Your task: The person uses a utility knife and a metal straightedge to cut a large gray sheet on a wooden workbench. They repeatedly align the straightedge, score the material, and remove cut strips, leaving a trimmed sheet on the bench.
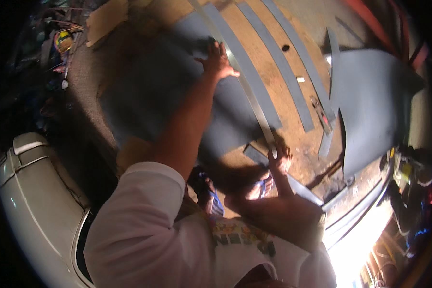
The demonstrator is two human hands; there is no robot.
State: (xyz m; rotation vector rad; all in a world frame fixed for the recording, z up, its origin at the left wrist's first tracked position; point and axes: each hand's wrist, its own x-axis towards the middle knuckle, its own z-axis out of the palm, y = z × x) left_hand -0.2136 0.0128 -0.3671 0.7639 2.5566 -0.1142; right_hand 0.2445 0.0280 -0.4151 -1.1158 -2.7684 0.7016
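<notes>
A long, thin metal straightedge point(248, 92) lies across a large dark grey sheet point(153, 86), running from the far edge down toward my feet. My left hand point(218, 63) is spread flat against the sheet and the straightedge, fingers apart, about halfway along the far part. At the near end of the straightedge, my right hand point(280, 162) has its fingers around the tip; part of this grip is in shadow. Cut grey strips point(276, 60) lie on a brown board point(259, 43) to the right of the straightedge.
A utility knife point(321, 115) and a small white block point(300, 79) rest among the strips. Right of them is a curved grey sheet point(374, 101). A pale vehicle-like panel point(38, 211) stands at lower left. Bright light glares at lower right. My sandalled feet point(213, 199) are below.
</notes>
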